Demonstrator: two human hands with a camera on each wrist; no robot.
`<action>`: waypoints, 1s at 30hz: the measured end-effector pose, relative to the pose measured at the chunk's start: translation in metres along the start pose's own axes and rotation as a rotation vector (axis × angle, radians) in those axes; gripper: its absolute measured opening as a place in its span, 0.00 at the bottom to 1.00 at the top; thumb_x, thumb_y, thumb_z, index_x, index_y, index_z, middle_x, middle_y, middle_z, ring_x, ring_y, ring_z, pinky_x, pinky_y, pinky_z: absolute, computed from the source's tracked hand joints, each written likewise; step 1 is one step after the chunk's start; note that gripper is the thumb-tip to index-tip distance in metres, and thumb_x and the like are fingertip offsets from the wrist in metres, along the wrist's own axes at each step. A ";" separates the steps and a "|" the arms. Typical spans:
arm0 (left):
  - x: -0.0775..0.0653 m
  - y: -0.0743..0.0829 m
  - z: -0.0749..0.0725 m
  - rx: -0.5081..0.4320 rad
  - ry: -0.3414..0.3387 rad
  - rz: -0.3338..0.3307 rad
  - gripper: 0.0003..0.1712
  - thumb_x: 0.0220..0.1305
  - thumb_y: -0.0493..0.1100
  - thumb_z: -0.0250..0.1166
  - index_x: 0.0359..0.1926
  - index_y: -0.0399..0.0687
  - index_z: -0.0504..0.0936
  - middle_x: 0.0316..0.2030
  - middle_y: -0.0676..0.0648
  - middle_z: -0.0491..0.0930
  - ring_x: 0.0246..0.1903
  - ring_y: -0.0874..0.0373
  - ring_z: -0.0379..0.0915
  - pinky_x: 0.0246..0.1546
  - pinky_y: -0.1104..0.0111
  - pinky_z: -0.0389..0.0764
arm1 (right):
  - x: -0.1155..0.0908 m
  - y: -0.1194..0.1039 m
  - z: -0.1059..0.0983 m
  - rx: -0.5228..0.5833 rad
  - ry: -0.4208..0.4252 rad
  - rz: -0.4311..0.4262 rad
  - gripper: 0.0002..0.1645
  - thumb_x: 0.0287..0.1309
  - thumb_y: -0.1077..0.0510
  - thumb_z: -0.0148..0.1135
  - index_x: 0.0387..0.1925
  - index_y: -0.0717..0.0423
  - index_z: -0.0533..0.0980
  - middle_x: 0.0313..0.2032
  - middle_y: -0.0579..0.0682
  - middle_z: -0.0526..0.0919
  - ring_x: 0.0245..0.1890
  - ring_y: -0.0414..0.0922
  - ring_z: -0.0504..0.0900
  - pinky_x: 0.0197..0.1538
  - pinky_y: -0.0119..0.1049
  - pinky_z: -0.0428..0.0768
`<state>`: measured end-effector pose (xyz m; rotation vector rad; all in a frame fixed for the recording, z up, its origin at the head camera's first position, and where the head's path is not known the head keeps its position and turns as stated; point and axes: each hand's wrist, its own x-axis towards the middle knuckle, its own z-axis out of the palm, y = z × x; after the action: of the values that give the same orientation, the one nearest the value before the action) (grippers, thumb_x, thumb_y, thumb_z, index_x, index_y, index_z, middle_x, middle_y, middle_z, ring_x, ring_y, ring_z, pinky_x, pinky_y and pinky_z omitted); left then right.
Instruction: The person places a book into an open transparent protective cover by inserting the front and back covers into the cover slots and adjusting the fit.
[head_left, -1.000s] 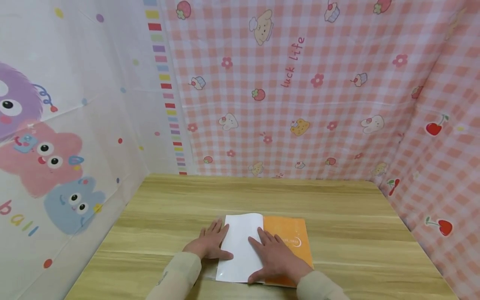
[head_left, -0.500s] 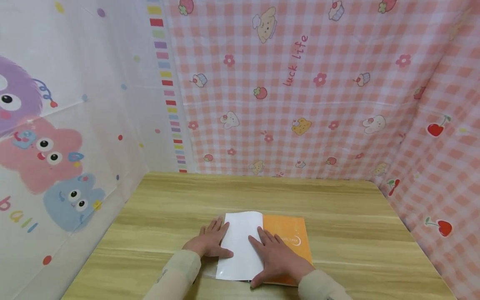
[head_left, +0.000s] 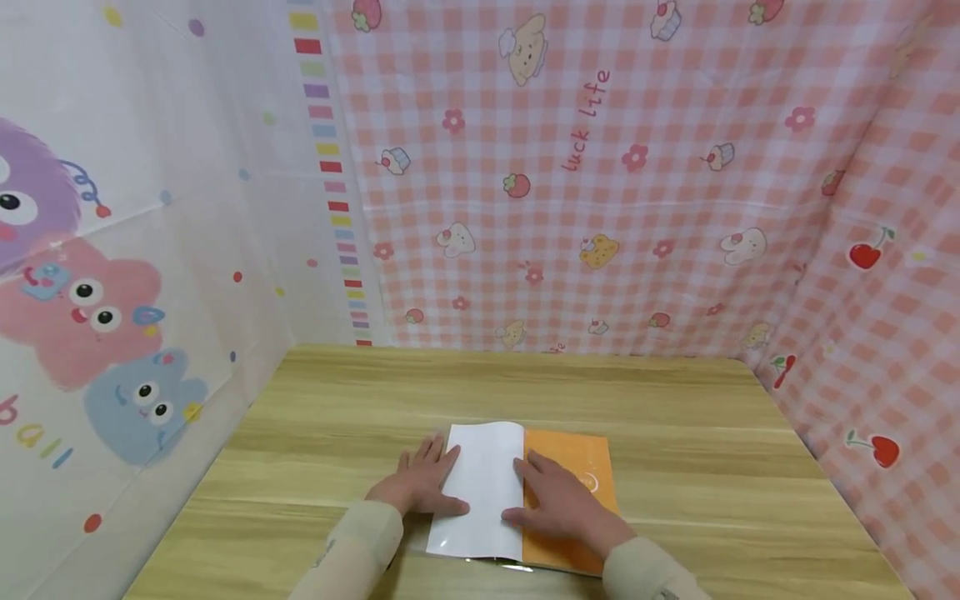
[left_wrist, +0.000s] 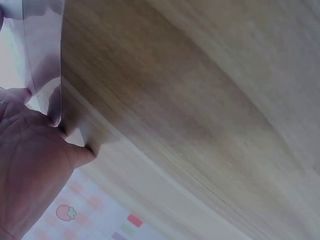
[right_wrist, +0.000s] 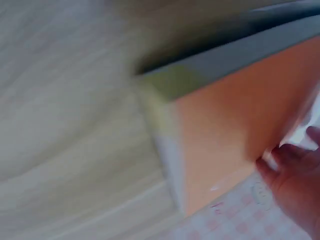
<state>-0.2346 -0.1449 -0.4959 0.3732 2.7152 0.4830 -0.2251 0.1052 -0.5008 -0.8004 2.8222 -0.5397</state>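
A thick book with an orange face [head_left: 551, 546] lies on the table, and a white sheet [head_left: 480, 492] is spread over its left part. Clear plastic film [left_wrist: 44, 45] sticks out along the sheet's outer edge in the left wrist view. My left hand [head_left: 420, 483] rests flat on that edge with its fingers spread and thumb on the white. Across from it, my right hand [head_left: 562, 500] lies over the orange, its fingertips and thumb at the inner edge of the white sheet. The right wrist view shows the orange face [right_wrist: 225, 120] and the book's thick page edges.
The wood-grain table [head_left: 360, 392] reaches back to a pink checked cloth [head_left: 555, 200] hung upright. A white cloth with cartoon figures [head_left: 180, 275] hangs on the left, and more checked cloth [head_left: 900, 350] closes the right side.
My right hand has shifted up and right from the lower edge, and its thumb has come up from the bottom of the sheet. The left hand stays in place.
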 end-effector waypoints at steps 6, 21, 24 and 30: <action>0.003 -0.002 0.002 -0.019 -0.006 -0.002 0.57 0.50 0.64 0.67 0.73 0.42 0.54 0.73 0.31 0.42 0.71 0.37 0.32 0.66 0.34 0.37 | -0.007 0.024 -0.003 -0.048 0.164 0.267 0.51 0.50 0.34 0.63 0.61 0.71 0.68 0.62 0.73 0.67 0.60 0.67 0.64 0.57 0.64 0.70; -0.004 0.000 -0.003 -0.004 0.000 0.005 0.56 0.52 0.64 0.66 0.73 0.41 0.54 0.73 0.29 0.42 0.70 0.36 0.32 0.66 0.34 0.40 | -0.021 0.047 -0.032 0.379 0.304 0.581 0.43 0.58 0.51 0.58 0.60 0.83 0.59 0.55 0.80 0.71 0.52 0.70 0.71 0.55 0.63 0.72; -0.004 0.001 -0.003 0.002 0.004 0.015 0.56 0.53 0.64 0.65 0.73 0.41 0.53 0.73 0.29 0.41 0.70 0.36 0.32 0.65 0.33 0.40 | -0.022 0.050 -0.035 0.574 0.334 0.648 0.39 0.63 0.50 0.53 0.61 0.80 0.61 0.58 0.78 0.69 0.54 0.69 0.68 0.57 0.62 0.70; -0.002 0.000 -0.001 -0.001 -0.003 0.010 0.56 0.53 0.65 0.65 0.74 0.42 0.52 0.73 0.30 0.40 0.71 0.37 0.31 0.66 0.34 0.39 | -0.019 0.058 -0.036 0.925 0.394 0.643 0.25 0.65 0.50 0.52 0.42 0.73 0.75 0.30 0.56 0.81 0.27 0.47 0.78 0.31 0.38 0.80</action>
<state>-0.2334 -0.1456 -0.4945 0.3872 2.7118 0.4863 -0.2456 0.1718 -0.4892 0.4005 2.4105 -1.7704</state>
